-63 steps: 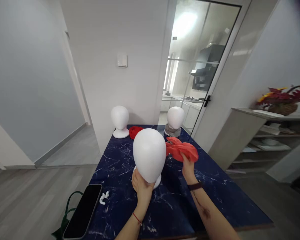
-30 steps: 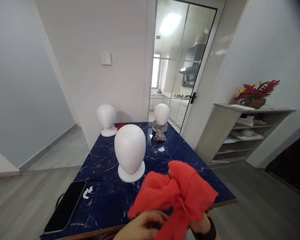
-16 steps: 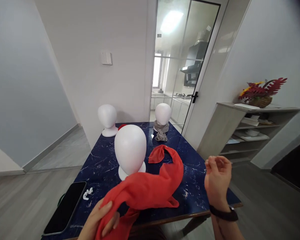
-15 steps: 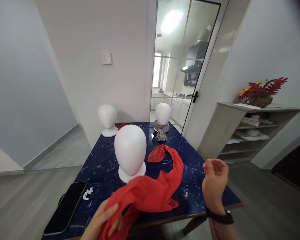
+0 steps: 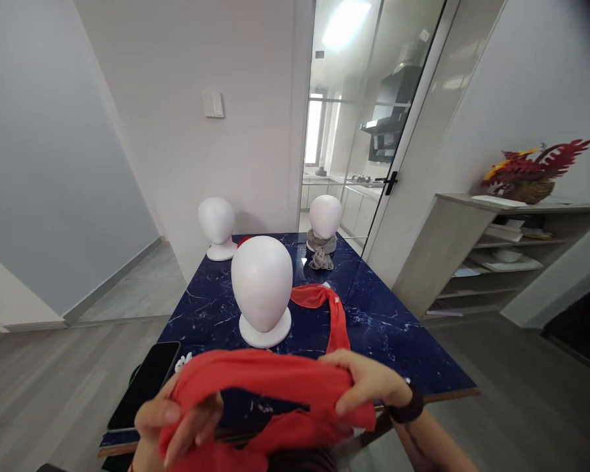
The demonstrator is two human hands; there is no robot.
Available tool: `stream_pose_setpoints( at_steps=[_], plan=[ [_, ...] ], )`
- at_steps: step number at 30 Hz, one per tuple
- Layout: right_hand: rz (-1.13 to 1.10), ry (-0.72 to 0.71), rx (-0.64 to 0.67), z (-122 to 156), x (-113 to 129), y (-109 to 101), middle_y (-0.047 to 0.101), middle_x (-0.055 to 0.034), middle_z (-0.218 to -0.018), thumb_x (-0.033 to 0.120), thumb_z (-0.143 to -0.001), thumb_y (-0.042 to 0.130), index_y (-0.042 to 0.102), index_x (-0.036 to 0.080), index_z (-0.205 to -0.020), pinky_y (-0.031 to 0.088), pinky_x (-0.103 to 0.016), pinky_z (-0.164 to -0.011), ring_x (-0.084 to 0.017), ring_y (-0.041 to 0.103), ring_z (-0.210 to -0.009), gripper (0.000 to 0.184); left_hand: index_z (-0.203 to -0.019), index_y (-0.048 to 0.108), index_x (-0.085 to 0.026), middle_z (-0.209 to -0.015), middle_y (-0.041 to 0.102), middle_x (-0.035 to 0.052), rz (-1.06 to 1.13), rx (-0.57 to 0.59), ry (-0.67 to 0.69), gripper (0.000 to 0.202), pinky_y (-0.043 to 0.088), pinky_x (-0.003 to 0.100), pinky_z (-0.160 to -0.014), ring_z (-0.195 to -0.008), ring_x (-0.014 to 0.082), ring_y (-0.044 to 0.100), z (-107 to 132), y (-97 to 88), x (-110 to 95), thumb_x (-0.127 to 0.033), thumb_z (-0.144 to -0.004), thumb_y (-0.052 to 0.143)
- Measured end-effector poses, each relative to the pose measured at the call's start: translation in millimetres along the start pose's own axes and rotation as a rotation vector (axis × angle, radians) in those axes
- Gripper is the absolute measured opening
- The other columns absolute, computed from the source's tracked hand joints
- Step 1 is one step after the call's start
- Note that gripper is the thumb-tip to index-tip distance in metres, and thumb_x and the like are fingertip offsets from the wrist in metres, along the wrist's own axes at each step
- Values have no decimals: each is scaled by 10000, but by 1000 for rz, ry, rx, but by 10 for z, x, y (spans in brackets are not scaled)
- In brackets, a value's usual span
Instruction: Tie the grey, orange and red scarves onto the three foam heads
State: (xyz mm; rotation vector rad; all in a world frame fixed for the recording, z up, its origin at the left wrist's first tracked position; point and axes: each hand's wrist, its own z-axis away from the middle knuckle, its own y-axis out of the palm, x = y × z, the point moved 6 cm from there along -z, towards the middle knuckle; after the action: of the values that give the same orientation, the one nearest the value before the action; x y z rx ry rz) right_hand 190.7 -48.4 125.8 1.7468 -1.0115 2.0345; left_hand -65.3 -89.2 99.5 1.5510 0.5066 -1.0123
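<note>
A red scarf [image 5: 265, 375] stretches between my two hands at the table's near edge, with part of it hanging below. My left hand [image 5: 177, 419] is closed around its left side, the fingers wrapped in the cloth. With thumb and fingers my right hand [image 5: 364, 383] grips the scarf's right side; a dark band circles that wrist. One end of the scarf trails over the tabletop toward the back. Just beyond the cloth stands a white mannequin head [image 5: 262, 285] on its round base, bare.
The dark blue marbled table [image 5: 388, 328] also carries a second white head [image 5: 217, 223] at back left and another head [image 5: 325, 216] with a grey scarf [image 5: 321, 249] round its neck. A phone [image 5: 145, 387] and small white earbuds [image 5: 183, 362] lie at left. Shelves [image 5: 496, 255] stand right.
My right hand has moved left from open air and taken hold of the scarf. My left hand has shifted slightly left, and the cloth is now stretched sideways between both hands.
</note>
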Motion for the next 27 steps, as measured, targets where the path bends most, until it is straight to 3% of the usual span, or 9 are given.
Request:
stream_pose_setpoints(
  at_steps=[3,7,10,14,18,20,21,24,27],
  plan=[
    [66,-27,-208,5,65,-409,638,0,-903,434,-705,700,655,183,-949,459,-248,-753,-172,581,-825,353,-840,695,-98,-255,409,-37,10,42,132,310,360,232,-408,-237,65,282,-34,72,-265,-283,-608,606],
    [268,-31,-511,85,181,-748,655,-29,-1047,360,-716,696,650,230,-1051,436,-307,-874,-224,587,-959,362,-972,676,-82,-294,405,-62,-22,102,49,379,329,204,-404,-263,38,235,-67,97,-340,-218,-620,639],
    [247,1,-543,205,161,-826,671,-34,-992,349,-737,670,678,212,-997,451,-297,-826,-224,597,-915,294,-999,672,-97,-287,329,-103,4,61,46,421,288,173,-382,-274,10,144,-98,-11,-365,-206,-593,679],
    [-49,30,-524,394,28,-823,651,-20,-767,391,-724,672,686,173,-785,462,-260,-668,-177,588,-714,227,-957,687,-100,-305,403,-77,-43,-51,-22,319,340,176,-432,-281,10,203,-168,-178,-344,-186,-653,643],
    [-458,55,-861,538,-161,-998,646,-17,-754,487,-681,685,652,194,-854,471,-282,-621,-175,588,-661,342,-812,705,-78,-406,555,21,-269,96,-281,211,283,172,-372,-278,41,355,-180,-252,-199,-261,-728,639],
    [-590,66,-855,447,-187,-1101,605,-3,-669,525,-741,604,625,202,-784,462,-286,-604,-161,565,-611,326,-727,698,-61,-434,577,52,-330,161,-327,236,279,178,-352,-280,52,384,-183,-296,-210,-295,-715,675],
    [-646,43,-808,357,-157,-1172,562,11,-609,527,-776,555,589,211,-701,452,-278,-586,-146,537,-570,326,-711,690,-58,-415,558,39,-307,153,-278,230,317,185,-365,-280,51,384,-210,-312,-280,-287,-696,700],
    [-833,-141,-653,-15,78,-1497,432,48,-520,442,-808,535,418,229,-547,430,-228,-556,-104,459,-510,357,-721,633,-101,-376,452,-56,-8,6,44,107,432,196,-442,-288,33,365,-379,-314,-710,-192,-711,688],
    [-1047,-332,-530,-542,368,-1875,430,67,-545,272,-813,566,442,217,-618,441,-185,-601,-80,473,-556,237,-810,563,-135,-507,450,-67,379,-83,240,124,434,116,-434,-355,12,411,-658,-193,-1157,-93,-871,464]
  ],
)
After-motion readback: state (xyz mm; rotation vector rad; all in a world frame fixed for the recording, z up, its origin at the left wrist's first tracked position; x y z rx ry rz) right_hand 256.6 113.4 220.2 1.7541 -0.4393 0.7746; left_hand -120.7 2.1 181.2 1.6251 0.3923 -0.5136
